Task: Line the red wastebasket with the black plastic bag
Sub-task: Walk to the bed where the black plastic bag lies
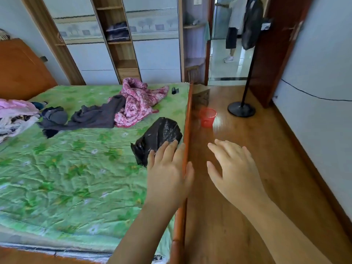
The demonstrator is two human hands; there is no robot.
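Head view: my flat left hand (167, 168) touches the near end of the black plastic bag (160, 135); my released right hand (234, 168) hovers to its right.

A home bedroom, seemingly — bed (76, 168), strewn clothes (99, 115), wardrobe (156, 54) behind.

Bag (158, 136): is lying on the bed (76, 168), near its right edge.
Wastebasket (207, 118): is standing on the floor (247, 159), right of the bed.
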